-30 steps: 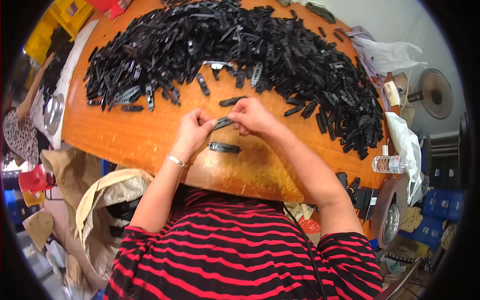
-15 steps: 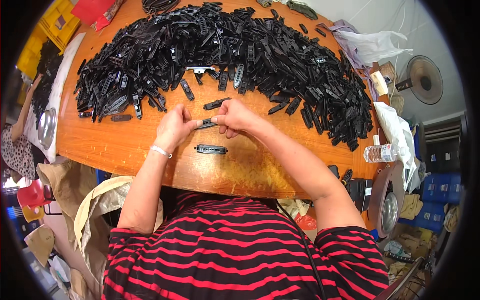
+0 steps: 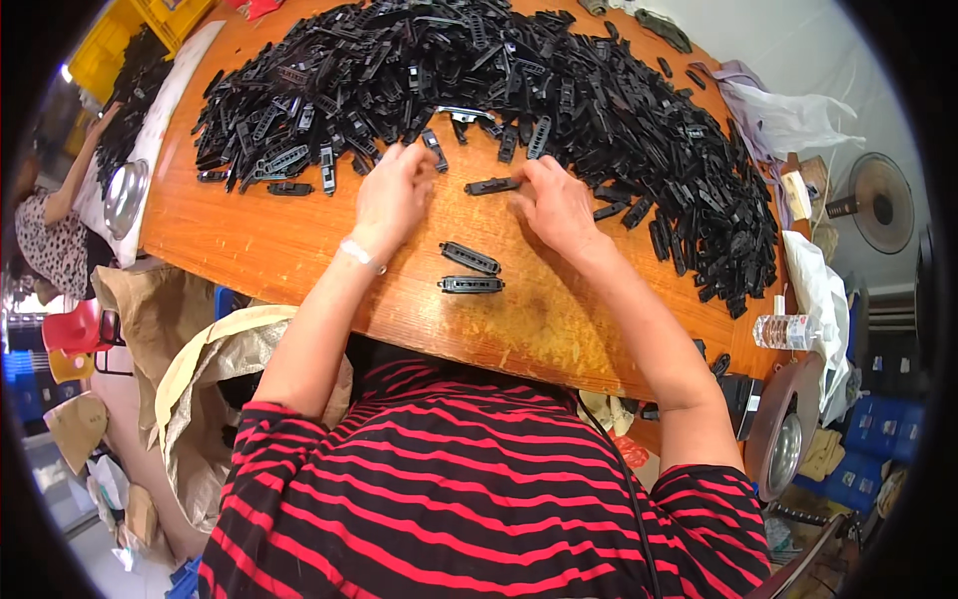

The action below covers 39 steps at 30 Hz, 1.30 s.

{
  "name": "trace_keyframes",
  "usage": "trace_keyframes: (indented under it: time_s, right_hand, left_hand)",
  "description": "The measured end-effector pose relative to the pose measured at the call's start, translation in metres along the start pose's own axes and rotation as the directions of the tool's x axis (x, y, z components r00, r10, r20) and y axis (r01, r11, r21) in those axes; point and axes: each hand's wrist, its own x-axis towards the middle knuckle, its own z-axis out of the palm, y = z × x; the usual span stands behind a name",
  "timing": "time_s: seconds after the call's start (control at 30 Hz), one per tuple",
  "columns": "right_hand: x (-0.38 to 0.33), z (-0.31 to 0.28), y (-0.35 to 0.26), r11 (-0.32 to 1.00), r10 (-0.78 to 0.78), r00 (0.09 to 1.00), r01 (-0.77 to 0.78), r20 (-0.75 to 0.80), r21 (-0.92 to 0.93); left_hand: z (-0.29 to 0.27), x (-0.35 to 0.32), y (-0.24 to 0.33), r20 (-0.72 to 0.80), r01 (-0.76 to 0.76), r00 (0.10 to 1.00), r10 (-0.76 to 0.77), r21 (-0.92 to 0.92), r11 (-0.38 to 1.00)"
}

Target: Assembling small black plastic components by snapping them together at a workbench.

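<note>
Near the front of the table lie two black slotted plastic parts, a tilted one point(image 3: 470, 258) just beyond a level one point(image 3: 471, 285). My left hand point(image 3: 392, 200) is over the table with loosely bent fingers, some of them smeared, beside a small black plastic piece point(image 3: 434, 150) at the pile's edge. I see nothing held in it. My right hand point(image 3: 559, 208) has its thumb and fingers apart around the right end of another long black piece point(image 3: 489, 186), which lies flat on the wood. Whether the fingertips touch that piece is hard to make out.
A big curved heap of black plastic parts point(image 3: 369, 70) spans the table's far side. A shiny metal bracket point(image 3: 465, 115) sits at its inner edge. Right: a clear bottle point(image 3: 783, 331) and a fan point(image 3: 870, 205). Left: an open sack point(image 3: 200, 399) and another person's arm point(image 3: 82, 165).
The slotted part that both hands held now lies on the table beyond the other one. My hands have separated and moved toward the pile. The whole view has shifted a little.
</note>
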Motion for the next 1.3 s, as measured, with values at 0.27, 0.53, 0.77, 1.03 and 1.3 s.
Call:
trace_keyframes:
  time_s: [0.27,0.53,0.77,1.03,1.3]
  right_hand:
    - [0.01,0.024,-0.004,0.995,-0.064,0.998,0.066,0.028,-0.072]
    - [0.001,0.026,-0.012,0.997,-0.072,0.997,0.072,0.004,0.037]
    - [0.023,0.043,-0.005,0.935,-0.033,0.986,0.087,-0.161,0.345]
    - [0.035,0.004,0.041,0.944,-0.032,0.973,-0.045,-0.227,-0.326]
    - [0.027,0.01,0.042,0.952,0.029,0.993,-0.061,-0.11,-0.299]
  left_hand:
    - [0.014,0.029,-0.014,0.006,-0.28,0.957,0.29,0.288,0.916]
    - [0.01,0.029,-0.004,0.078,-0.175,0.984,0.159,0.328,0.928]
    - [0.026,0.006,0.023,-0.214,-0.268,0.929,0.3,0.166,0.949]
    - [0.042,0.002,0.011,-0.082,-0.316,0.938,0.337,0.194,0.929]
    - [0.041,-0.003,0.008,-0.112,-0.3,0.94,0.321,0.168,0.939]
